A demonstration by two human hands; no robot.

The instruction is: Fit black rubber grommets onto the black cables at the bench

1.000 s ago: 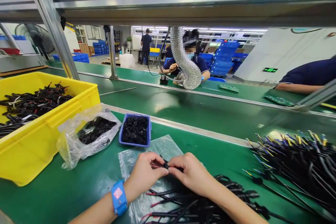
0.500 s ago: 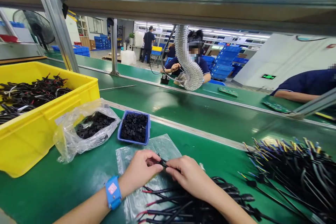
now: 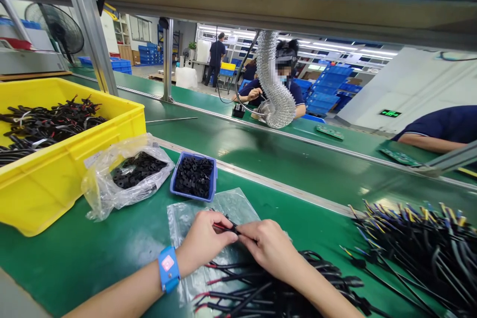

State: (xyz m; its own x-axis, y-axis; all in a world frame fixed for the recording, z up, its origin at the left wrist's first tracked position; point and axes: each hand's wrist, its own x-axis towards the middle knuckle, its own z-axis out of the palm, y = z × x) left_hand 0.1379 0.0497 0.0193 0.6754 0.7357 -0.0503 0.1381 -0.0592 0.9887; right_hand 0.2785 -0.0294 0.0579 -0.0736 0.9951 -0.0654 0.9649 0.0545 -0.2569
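My left hand [image 3: 204, 238], with a blue band on its wrist, pinches a thin black cable [image 3: 234, 229]. Red and black wire ends show between thumb and index finger. From the other side my right hand [image 3: 270, 246] pinches the same cable, its fingertips almost touching the left ones. A small dark part seems to sit on the cable at the fingertips, mostly covered. Beneath the hands lies a clear plastic bag [image 3: 177, 218]. A heap of black cables with red wire ends [image 3: 238, 290] lies in front of and under my right forearm.
Beyond the hands stand a blue bin of small black parts [image 3: 194, 177] and an open plastic bag of similar parts [image 3: 139, 169]. A yellow crate [image 3: 108, 144] of cables is at left. Cables with yellow and blue ends [image 3: 428, 243] lie right. Co-workers sit across the bench.
Red wires now show between my left fingers, where mostly black was visible before. Both hands stay close together on the cable. The whole view has shifted slightly.
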